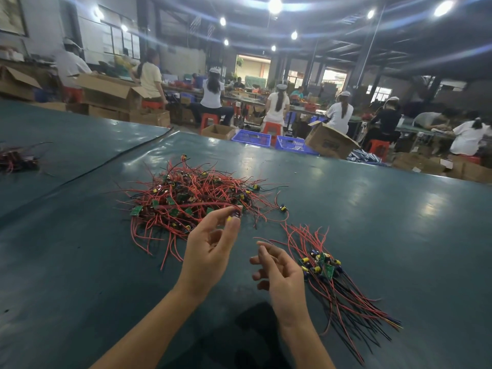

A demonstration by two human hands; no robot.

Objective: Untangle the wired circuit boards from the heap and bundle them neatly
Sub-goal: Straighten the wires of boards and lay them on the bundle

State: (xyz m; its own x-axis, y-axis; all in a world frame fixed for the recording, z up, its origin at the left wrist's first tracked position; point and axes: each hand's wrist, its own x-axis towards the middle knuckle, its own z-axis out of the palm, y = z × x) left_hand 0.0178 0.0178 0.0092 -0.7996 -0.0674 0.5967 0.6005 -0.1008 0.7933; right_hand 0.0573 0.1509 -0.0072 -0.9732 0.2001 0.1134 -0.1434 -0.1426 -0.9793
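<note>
Snagging was expected from the heap of limp red-wired green circuit boards (186, 203); a stiff component (234, 217) was pinched by the left hand (210, 243), the right hand (279, 275) slack and empty.

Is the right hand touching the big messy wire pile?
No, the right hand hovers apart from the tangled heap, beside the bundle.

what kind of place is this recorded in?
Most likely an electronics assembly workshop: capped workers sit in rows on red stools, open cartons and blue crates stand around, and a heap of wired circuit boards lies on the green table.
</note>
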